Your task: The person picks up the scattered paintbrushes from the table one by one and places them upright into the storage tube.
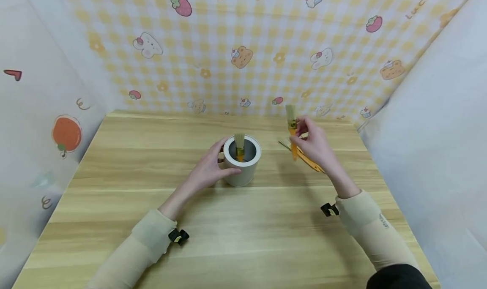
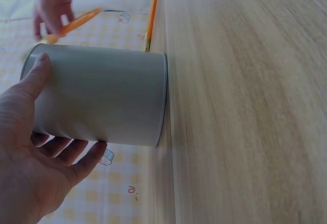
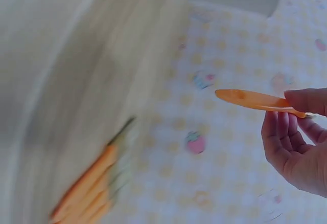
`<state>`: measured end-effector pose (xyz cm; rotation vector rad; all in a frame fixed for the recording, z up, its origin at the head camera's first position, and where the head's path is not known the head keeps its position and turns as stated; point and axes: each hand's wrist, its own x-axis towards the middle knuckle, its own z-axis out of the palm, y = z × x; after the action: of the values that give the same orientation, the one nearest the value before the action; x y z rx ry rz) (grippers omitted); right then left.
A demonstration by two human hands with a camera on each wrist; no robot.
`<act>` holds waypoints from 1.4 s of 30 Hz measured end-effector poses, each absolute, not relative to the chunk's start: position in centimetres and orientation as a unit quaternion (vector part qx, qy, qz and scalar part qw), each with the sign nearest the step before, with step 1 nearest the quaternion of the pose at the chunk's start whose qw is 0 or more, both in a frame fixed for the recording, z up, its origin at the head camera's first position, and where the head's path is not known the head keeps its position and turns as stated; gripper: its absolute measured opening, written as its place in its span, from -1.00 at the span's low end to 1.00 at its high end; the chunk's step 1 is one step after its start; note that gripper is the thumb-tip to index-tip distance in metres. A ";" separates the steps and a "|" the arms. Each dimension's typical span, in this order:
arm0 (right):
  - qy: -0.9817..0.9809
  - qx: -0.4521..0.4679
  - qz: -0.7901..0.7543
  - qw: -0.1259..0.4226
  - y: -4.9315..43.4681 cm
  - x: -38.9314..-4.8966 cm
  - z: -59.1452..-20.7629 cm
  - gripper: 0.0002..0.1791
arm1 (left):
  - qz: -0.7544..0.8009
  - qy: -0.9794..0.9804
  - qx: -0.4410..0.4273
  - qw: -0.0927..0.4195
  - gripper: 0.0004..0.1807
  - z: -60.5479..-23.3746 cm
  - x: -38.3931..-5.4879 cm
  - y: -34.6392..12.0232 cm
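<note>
A grey cylindrical can (image 1: 239,178) with a white rim stands upright on the table, and a flat paintbrush (image 1: 239,142) rises bristles up from its opening. My left hand (image 1: 207,169) holds the can by its side; in the left wrist view the thumb lies across the grey wall (image 2: 102,96) and the fingers curve beneath. To the right of the can, my right hand (image 1: 315,146) pinches another paintbrush (image 1: 291,116) above the table, its bristles up and its orange handle (image 3: 250,99) pointing down. More orange-handled brushes (image 1: 311,164) lie below that hand.
The wooden table (image 1: 236,230) runs back to a yellow checked cloth (image 1: 213,44) with cartoon prints. White sheets (image 1: 437,111) hang along both sides. In the right wrist view, the loose brushes (image 3: 92,188) are blurred, so their number is unclear.
</note>
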<state>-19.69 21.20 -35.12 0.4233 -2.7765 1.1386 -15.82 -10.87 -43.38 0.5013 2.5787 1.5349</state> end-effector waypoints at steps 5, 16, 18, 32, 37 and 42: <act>-0.885 0.153 0.431 0.085 18.9 -18.9 -33.1 -0.63 | 0.507 0.845 0.167 0.042 0.13 -43.6 -15.6 -11.0; -0.789 0.224 0.563 0.098 14.2 -17.9 -30.6 -0.73 | 0.512 0.840 0.173 0.039 0.11 -43.5 -15.7 -10.9; -0.788 0.232 0.563 0.095 13.7 -17.8 -30.7 -0.73 | 0.513 0.840 0.173 0.040 0.10 -43.6 -15.7 -10.9; -0.858 0.262 0.424 0.122 12.2 -17.6 -33.2 -0.74 | 0.507 0.844 0.170 0.036 0.11 -43.5 -15.4 -10.9; -0.866 0.269 0.407 0.107 12.3 -17.7 -34.5 -0.75 | 0.510 0.842 0.172 0.036 0.11 -43.6 -15.4 -11.0; -0.872 0.270 0.397 0.099 12.4 -17.9 -35.3 -0.78 | 0.513 0.840 0.174 0.035 0.11 -43.8 -15.5 -11.0</act>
<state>-17.86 12.44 -35.30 0.7990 -2.5788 1.1743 -15.54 -11.03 -43.79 0.5338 2.5808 1.5768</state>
